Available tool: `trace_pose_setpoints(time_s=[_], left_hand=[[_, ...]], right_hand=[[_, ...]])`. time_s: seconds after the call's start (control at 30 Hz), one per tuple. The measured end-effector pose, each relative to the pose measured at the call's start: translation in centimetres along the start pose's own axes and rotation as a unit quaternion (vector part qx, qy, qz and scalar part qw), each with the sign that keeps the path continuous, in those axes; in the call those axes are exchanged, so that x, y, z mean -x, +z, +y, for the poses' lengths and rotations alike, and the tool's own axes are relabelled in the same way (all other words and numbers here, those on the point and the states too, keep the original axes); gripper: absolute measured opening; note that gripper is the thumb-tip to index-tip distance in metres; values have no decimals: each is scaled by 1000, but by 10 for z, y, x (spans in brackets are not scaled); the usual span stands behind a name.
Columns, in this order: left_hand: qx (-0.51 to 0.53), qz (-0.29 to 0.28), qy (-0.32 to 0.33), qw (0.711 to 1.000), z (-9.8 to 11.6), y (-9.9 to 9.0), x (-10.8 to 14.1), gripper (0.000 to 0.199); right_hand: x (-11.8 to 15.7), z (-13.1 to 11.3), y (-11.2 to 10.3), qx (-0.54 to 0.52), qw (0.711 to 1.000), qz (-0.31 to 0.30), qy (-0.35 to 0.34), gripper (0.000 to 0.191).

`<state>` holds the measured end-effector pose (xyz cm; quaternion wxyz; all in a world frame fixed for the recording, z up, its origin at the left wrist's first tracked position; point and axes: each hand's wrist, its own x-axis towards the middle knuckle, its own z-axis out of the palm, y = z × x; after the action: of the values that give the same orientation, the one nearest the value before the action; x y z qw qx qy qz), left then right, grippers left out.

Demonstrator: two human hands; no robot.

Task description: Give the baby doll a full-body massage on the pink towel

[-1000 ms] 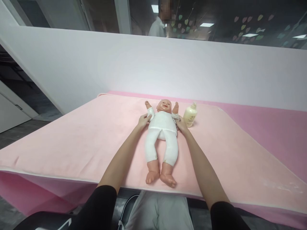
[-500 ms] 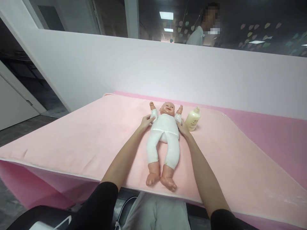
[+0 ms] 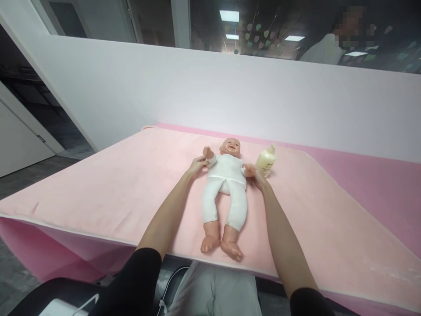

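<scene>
A baby doll (image 3: 226, 169) with a white cloth body lies on its back, head away from me and feet at the table's front edge. My left hand (image 3: 196, 167) has its fingers closed at the doll's arm on the left, which sticks up and outward. At the other side, my right hand (image 3: 259, 179) is by the doll's lowered arm, its fingers partly hidden under the doll's hand and seemingly curled round it. Just behind my right hand stands a pale yellow pump bottle (image 3: 267, 160), upright.
A pink padded sheet (image 3: 98, 188) covers the table, with darker pink cloth (image 3: 378, 188) at the right. A white wall (image 3: 197, 92) rises behind it. Beyond the window, a person (image 3: 324, 49) in a white top is visible.
The doll's arm on the right has swung from raised to lowered beside its body, my right hand with it. The arm on the left has tipped outward. The person behind the window moved right.
</scene>
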<state>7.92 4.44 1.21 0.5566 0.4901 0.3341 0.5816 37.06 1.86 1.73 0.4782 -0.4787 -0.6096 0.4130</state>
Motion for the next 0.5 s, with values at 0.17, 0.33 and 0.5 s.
trace_pose_setpoints(time_s=[0.17, 0.33, 0.5], left_hand=[[-137, 60, 8, 989, -4, 6, -7, 33], [-380, 117, 18, 918, -10, 17, -13, 33], [-385, 144, 50, 910, -14, 19, -11, 34]], right_hand=[[-13, 8, 15, 105, 991, 77, 36, 33], [-21, 1, 32, 326, 932, 142, 71, 39], [-20, -4, 28, 306, 941, 131, 60, 36]])
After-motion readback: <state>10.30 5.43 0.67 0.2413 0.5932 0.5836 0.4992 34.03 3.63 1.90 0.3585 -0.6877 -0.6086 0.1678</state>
